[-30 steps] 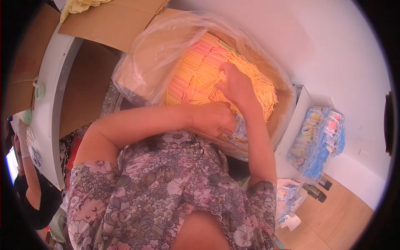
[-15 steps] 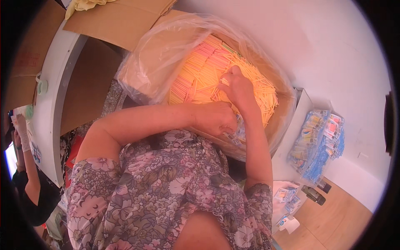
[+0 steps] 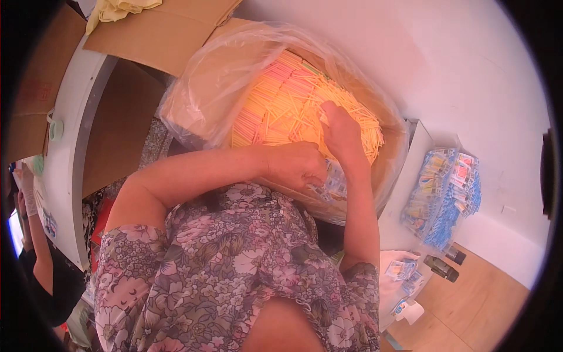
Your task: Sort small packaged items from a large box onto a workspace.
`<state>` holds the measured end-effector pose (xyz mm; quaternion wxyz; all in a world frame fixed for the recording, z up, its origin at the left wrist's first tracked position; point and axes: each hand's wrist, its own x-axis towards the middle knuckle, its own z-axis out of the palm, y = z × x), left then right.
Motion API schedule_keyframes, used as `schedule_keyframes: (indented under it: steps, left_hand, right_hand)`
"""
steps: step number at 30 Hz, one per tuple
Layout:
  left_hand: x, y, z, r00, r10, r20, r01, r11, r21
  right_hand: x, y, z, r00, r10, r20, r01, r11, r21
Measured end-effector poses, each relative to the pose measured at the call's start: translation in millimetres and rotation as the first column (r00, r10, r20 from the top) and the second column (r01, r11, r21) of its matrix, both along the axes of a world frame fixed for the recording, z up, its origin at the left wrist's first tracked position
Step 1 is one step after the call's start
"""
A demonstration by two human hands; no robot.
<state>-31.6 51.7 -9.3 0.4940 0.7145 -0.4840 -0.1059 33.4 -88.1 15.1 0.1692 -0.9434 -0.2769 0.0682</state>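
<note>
Yellow and pink thin sticks (image 3: 281, 105) fill a cardboard box (image 3: 392, 154) lined with a clear plastic bag (image 3: 199, 82). Over the near side of the pile, my left hand (image 3: 298, 165) is closed on a small clear plastic packet (image 3: 317, 190). More clear packets (image 3: 335, 179) with blue print lie beside it, just below my right wrist. My right hand (image 3: 342, 130) is above the sticks with its fingers curled together. Something pale shows at its fingertips, too small to make out.
On the right, a white ledge holds a bundle of filled blue-and-clear packets (image 3: 440, 196). Nearer are a pink cloth (image 3: 390, 293) with small packets (image 3: 402, 270) and a dark clamp-like object (image 3: 441, 268). Cardboard flaps (image 3: 158, 35) rise at upper left. A co-worker's gloved arm (image 3: 32, 199) shows far left.
My right hand has shifted slightly toward me, its fingers more closed. My left hand has moved a little left, leaving more of the clear packets showing. The whole view has shifted slightly.
</note>
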Motion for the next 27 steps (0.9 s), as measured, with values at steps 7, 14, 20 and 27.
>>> schedule_keyframes:
  steps: [7,14,20,27]
  left_hand:
    - [1,-3,2,0.998,-0.04,-0.051,0.042,0.998,0.036]
    - [-1,-10,-4,0.998,0.029,-0.048,-0.035,0.991,-0.132]
    - [-3,-5,3,0.997,0.057,-0.052,-0.063,0.989,-0.131]
    - [-3,-6,7,0.998,0.006,-0.059,-0.006,1.0,-0.012]
  right_hand:
    - [8,11,-15,0.964,0.26,-0.054,-0.266,0.945,-0.191]
    - [8,-9,6,0.989,0.121,-0.08,-0.13,0.986,-0.107]
    - [22,-32,0,0.436,0.082,-0.896,0.674,0.631,0.385]
    - [62,-22,-22,0.293,0.1,-0.951,0.94,0.149,0.306]
